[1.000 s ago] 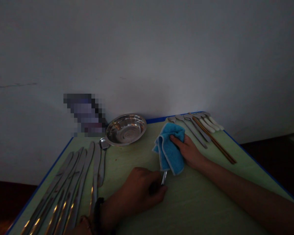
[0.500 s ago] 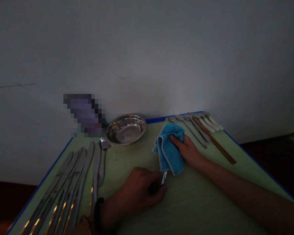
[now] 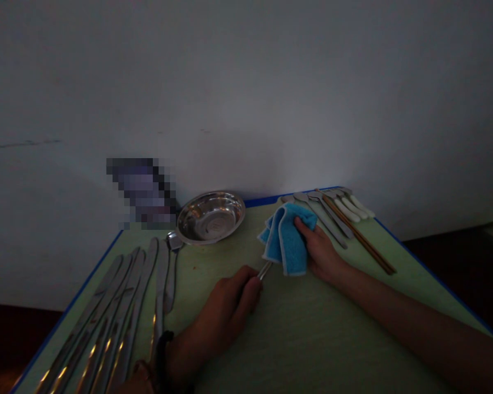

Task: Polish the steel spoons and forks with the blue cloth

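My left hand (image 3: 230, 306) is closed around the handle of a metal utensil (image 3: 265, 270), whose far end disappears inside a folded blue cloth (image 3: 287, 241). My right hand (image 3: 322, 249) grips that cloth from the right, fingers wrapped over it and pressing it around the utensil. Which kind of utensil it is stays hidden by the cloth. Both hands rest low over the pale green table (image 3: 312, 339).
Several table knives (image 3: 123, 312) lie in a row at the left. A steel bowl (image 3: 211, 216) stands at the back by the wall, with a spoon (image 3: 171, 268) beside it. Several spoons and brown chopsticks (image 3: 357, 232) lie at the back right. The table has a blue edge (image 3: 435, 276).
Both hands and the cloth have shifted away from me toward the back of the table. The utensil now points more to the upper right, and the cloth sits higher on it.
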A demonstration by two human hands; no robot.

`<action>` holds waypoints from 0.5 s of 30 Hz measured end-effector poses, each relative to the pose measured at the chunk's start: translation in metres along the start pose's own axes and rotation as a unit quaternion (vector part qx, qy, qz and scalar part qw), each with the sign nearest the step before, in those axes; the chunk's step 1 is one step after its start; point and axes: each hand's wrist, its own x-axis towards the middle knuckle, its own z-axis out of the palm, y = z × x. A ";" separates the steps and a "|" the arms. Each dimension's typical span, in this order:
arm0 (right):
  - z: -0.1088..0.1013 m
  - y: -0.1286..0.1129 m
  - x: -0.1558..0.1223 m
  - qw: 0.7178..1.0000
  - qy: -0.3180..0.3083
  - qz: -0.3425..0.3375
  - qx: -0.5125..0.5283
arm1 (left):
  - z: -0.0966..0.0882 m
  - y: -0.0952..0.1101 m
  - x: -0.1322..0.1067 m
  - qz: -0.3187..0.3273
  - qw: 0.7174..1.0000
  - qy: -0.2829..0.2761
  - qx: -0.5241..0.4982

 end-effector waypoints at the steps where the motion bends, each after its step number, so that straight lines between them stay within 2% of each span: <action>1: 0.000 0.000 0.000 1.000 -0.003 0.003 -0.001 | -0.001 0.000 -0.001 0.003 1.000 0.001 -0.007; 5: 0.002 -0.001 -0.002 1.000 -0.002 0.009 -0.004 | -0.006 0.005 -0.004 0.040 0.999 -0.014 -0.018; 10: 0.002 -0.001 -0.003 1.000 0.002 0.014 0.002 | -0.012 0.008 -0.009 0.087 0.994 -0.058 -0.018; 15: 0.000 -0.001 -0.002 1.000 -0.001 0.014 0.004 | -0.010 0.006 -0.011 0.072 0.995 -0.069 0.029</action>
